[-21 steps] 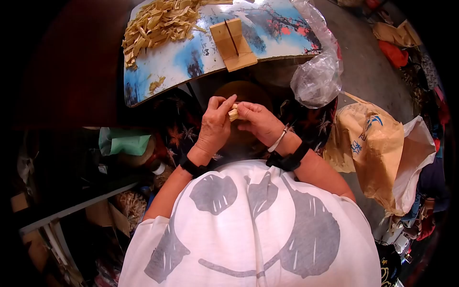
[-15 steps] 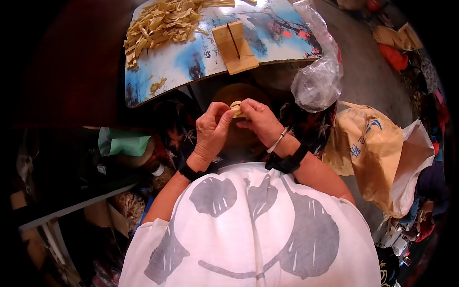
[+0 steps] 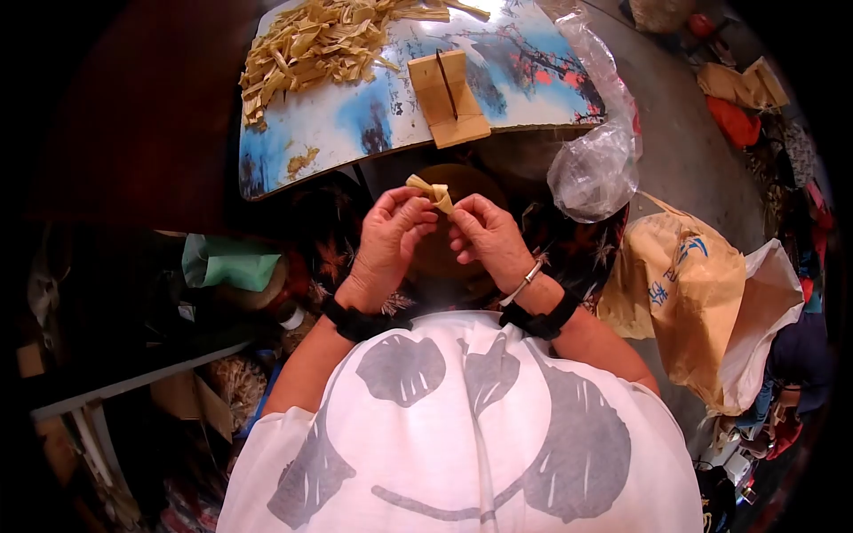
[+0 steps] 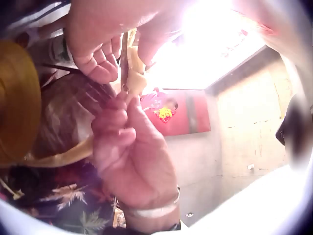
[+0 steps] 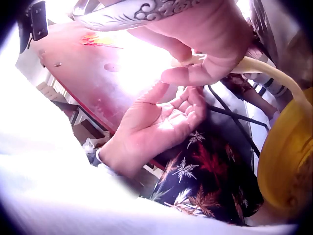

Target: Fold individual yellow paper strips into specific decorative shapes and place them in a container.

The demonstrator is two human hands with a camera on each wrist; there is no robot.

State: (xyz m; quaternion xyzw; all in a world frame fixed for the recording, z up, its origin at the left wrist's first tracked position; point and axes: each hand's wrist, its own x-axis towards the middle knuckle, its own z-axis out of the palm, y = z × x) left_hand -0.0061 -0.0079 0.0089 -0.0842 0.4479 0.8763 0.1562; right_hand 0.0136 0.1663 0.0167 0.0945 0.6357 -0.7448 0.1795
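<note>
Left hand (image 3: 384, 238) and right hand (image 3: 491, 240) pinch a knotted pale strip (image 3: 441, 194), its long axis slanting, free end pointing forward-left.

The head view is unevenly lit: glare whitens the far edge of the bench (image 3: 311, 133), the white shirt (image 3: 462, 426) reads bright, and the left side sinks into deep shadow. Wide-angle distortion bows the bench, and the corners fall to black. The 2 wrist views are overexposed. In the left one, light burns out the upper right, the pale folded strip (image 4: 138, 83) loses texture, and a dark shape (image 4: 296, 129) blurs at the right edge.
</note>
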